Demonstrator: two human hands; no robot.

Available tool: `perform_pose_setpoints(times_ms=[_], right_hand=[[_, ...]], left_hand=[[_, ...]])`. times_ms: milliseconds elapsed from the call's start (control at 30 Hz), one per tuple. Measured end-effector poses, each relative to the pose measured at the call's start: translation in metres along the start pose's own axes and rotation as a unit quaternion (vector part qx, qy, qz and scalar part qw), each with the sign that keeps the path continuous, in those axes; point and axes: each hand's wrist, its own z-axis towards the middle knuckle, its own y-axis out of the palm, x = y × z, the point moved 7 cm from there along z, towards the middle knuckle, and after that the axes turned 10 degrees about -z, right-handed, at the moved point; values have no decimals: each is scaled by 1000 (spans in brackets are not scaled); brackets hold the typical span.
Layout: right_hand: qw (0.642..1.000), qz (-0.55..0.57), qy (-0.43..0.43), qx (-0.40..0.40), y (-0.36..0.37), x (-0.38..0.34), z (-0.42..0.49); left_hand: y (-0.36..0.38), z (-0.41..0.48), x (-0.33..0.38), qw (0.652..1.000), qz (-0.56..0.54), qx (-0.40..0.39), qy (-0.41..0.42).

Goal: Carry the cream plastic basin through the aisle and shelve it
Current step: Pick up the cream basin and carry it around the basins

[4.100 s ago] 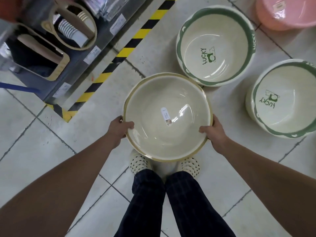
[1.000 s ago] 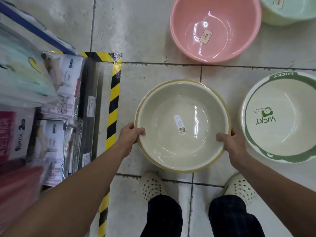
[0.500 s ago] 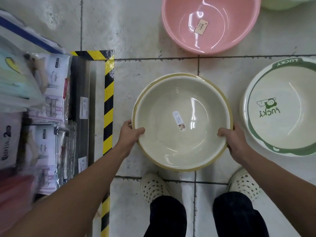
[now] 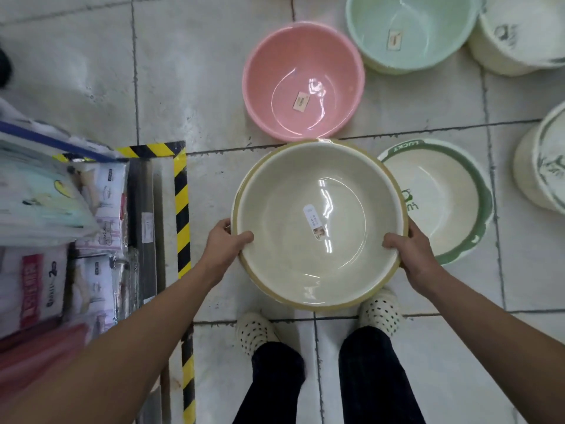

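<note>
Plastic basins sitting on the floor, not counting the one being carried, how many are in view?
5: round pink plastic basin ahead, mint green basin beyond it, green-rimmed cream basin at right, and two printed cream basins cut off at the top right and right edge. More may lie outside the frame.

Both forearms were bare right down to the left hand (image 4: 224, 243) and the right hand (image 4: 411, 249), no sleeves, no watch or rings in sight. Below were dark trousers (image 4: 330, 384), straight-legged. On the feet were cream clogs (image 4: 255, 332), rounded at the toes and dotted with dark round holes.
</note>
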Motion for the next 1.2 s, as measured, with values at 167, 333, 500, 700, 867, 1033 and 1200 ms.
perform_pose_setpoints(times_ms=[167, 333, 500, 700, 867, 1033, 1200], right_hand=[[999, 30, -6, 30, -74, -17, -10], [995, 85, 9, 57, -147, -13, -10], [991, 102, 39, 72, -203, -9, 6], [988, 112, 53, 94, -244, 11, 53], [982, 143, 65, 104, -249, 43, 98], [975, 182, 82, 99, -239, 70, 133], [975, 177, 90, 98, -233, 88, 149]], left_hand=[[63, -21, 60, 999, 23, -25, 26], [141, -36, 99, 996, 48, -61, 41], [215, -35, 113, 995, 48, -77, 28], [279, -3, 94, 994, 65, -90, 21], [314, 40, 63, 993, 66, -102, -9], [328, 69, 36, 991, 67, -110, -45], [338, 87, 19, 989, 75, -120, -51]])
